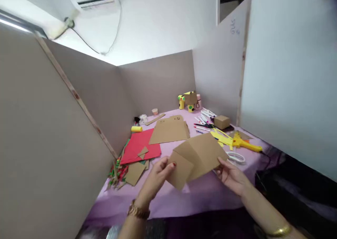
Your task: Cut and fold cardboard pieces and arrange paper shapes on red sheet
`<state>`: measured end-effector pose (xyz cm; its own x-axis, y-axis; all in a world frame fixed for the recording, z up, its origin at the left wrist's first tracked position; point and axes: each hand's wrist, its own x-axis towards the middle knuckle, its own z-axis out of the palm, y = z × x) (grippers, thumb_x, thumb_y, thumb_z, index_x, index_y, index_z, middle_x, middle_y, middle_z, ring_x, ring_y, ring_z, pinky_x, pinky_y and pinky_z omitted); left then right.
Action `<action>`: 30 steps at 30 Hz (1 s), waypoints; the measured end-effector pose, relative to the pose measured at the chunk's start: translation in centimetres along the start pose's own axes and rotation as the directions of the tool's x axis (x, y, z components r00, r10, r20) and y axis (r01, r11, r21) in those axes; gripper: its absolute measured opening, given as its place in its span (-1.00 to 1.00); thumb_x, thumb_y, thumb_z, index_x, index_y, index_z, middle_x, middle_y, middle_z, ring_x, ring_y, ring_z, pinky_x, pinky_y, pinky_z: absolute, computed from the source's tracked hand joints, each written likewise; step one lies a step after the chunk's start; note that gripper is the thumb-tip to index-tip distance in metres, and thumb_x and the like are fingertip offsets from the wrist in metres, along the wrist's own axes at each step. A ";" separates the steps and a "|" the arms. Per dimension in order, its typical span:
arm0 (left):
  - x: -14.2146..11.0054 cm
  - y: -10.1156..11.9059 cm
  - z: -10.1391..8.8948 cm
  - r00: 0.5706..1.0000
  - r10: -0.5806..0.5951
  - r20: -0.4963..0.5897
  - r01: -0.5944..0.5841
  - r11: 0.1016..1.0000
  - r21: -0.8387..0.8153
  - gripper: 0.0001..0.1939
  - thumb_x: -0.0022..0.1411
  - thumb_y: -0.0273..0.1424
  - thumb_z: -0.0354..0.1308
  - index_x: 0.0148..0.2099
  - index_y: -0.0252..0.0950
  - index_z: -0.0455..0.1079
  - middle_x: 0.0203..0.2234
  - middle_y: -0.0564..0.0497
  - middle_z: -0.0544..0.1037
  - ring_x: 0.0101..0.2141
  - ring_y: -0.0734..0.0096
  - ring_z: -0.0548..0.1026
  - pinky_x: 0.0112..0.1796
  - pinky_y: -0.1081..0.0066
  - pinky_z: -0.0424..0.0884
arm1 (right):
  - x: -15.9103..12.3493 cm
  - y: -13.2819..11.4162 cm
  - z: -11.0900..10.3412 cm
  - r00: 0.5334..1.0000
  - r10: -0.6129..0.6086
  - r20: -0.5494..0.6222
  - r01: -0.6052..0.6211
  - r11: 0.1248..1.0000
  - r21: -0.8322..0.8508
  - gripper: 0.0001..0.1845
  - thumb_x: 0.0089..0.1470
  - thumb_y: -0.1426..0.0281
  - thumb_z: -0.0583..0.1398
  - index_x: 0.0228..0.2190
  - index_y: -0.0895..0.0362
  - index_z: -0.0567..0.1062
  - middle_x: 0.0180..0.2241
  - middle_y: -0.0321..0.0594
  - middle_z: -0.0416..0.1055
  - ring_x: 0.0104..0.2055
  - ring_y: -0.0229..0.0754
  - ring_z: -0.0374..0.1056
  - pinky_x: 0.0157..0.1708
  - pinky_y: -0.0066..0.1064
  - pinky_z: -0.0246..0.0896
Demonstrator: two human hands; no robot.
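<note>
A large brown cardboard sheet (pixel 207 149) is held up above the front of the table, tilted. My right hand (pixel 231 175) pinches its right edge between thumb and fingers. My left hand (pixel 158 175) grips a smaller cardboard piece (pixel 180 170), which overlaps the large sheet's left part; its thumb lies on top and its fingers are behind. Whether the left fingers also hold the large sheet is hidden. Behind them a flat cardboard panel (pixel 170 130) lies on the table, partly over a red sheet (pixel 139 142).
A yellow glue gun (pixel 244 143), white-handled scissors (pixel 236 157), markers (pixel 202 119) and a small cardboard box (pixel 222 122) lie at right. Yellow decorated rolls (pixel 181 102) stand at the back. Cardboard scraps (pixel 135 173) and coloured bits (pixel 114 174) lie at left. Partition panels (pixel 158 81) enclose the purple-covered table (pixel 158 207).
</note>
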<state>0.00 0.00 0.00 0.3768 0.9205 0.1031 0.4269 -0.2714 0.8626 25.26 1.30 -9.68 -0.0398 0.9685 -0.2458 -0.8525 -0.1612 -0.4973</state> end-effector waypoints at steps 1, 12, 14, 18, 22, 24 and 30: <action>0.3 0.3 0.2 0.999 0.042 -0.030 -0.040 0.997 0.069 -0.74 0.21 -0.19 -0.06 -0.28 -0.26 0.30 -0.21 -0.12 0.43 -0.17 0.21 0.38 -0.12 0.19 0.28 | 0.0 0.2 0.1 1.000 0.006 0.004 -0.006 1.000 -0.004 -0.76 -0.21 0.58 0.35 -0.43 0.12 0.49 -0.58 -0.40 0.55 -0.67 -0.38 0.38 -0.76 -0.65 0.29; 2.3 -0.3 1.8 0.985 0.122 -0.125 -0.088 0.965 0.249 -0.80 0.01 -0.24 0.19 -0.49 -0.26 0.33 -0.24 -0.06 0.33 -0.13 0.22 0.30 -0.11 0.27 0.21 | -1.1 1.5 1.3 0.994 0.081 0.073 -0.081 0.997 -0.010 -0.84 -0.11 0.45 0.33 -0.38 0.11 0.51 -0.48 -0.32 0.58 -0.54 -0.30 0.46 -0.65 -0.61 0.34; 2.2 -0.5 2.3 0.983 0.119 -0.142 -0.080 0.964 0.255 -0.83 0.01 -0.26 0.19 -0.46 -0.25 0.34 -0.30 -0.03 0.33 -0.18 0.23 0.30 -0.14 0.28 0.22 | -2.0 2.6 2.1 0.984 0.098 0.146 -0.094 0.995 -0.033 -0.79 -0.08 0.41 0.32 -0.31 0.11 0.50 -0.37 -0.27 0.59 -0.41 -0.25 0.49 -0.53 -0.55 0.40; 2.1 -0.6 3.3 0.967 0.109 -0.230 -0.048 0.966 0.255 -0.85 0.05 -0.29 0.14 -0.41 -0.26 0.33 -0.37 -0.02 0.33 -0.24 0.23 0.32 -0.19 0.26 0.23 | -3.5 4.9 3.4 0.962 0.087 0.260 -0.052 0.989 -0.140 -0.72 -0.08 0.44 0.32 -0.24 0.10 0.49 -0.30 -0.26 0.58 -0.37 -0.29 0.47 -0.47 -0.58 0.37; 2.1 -0.6 4.0 0.942 0.121 -0.313 -0.041 0.967 0.252 -0.88 0.02 -0.33 0.16 -0.39 -0.26 0.31 -0.32 -0.04 0.36 -0.17 0.19 0.32 -0.12 0.22 0.22 | -3.4 5.4 3.6 0.981 0.044 0.188 -0.015 0.988 -0.154 -0.75 -0.13 0.42 0.35 -0.32 0.14 0.51 -0.39 -0.29 0.59 -0.45 -0.33 0.46 -0.53 -0.62 0.33; 2.1 -1.0 4.4 0.906 0.120 -0.405 -0.033 0.976 0.215 -0.74 0.02 -0.34 0.17 -0.20 -0.26 0.30 -0.10 -0.12 0.32 0.00 0.15 0.23 0.00 0.18 0.13 | -3.0 5.1 3.4 0.988 0.026 0.151 -0.007 0.992 -0.126 -0.74 -0.17 0.43 0.37 -0.35 0.13 0.51 -0.41 -0.30 0.59 -0.44 -0.31 0.46 -0.49 -0.60 0.36; 0.7 -4.0 6.7 0.810 -0.365 -0.460 0.012 0.793 -0.609 -0.04 -0.08 -0.18 0.27 0.24 -0.20 -0.23 0.24 -0.29 -0.11 0.21 0.11 -0.02 0.08 0.22 0.09 | -2.3 4.9 2.7 0.995 0.009 0.102 -0.004 0.999 -0.046 -0.74 -0.21 0.47 0.38 -0.38 0.11 0.51 -0.41 -0.31 0.59 -0.41 -0.26 0.48 -0.45 -0.53 0.40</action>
<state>4.09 -0.12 -6.65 -0.2287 0.9735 -0.0035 -0.1574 -0.0335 0.9870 19.80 -1.21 -9.26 -0.0999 0.9813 -0.1644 -0.8276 -0.1737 -0.5337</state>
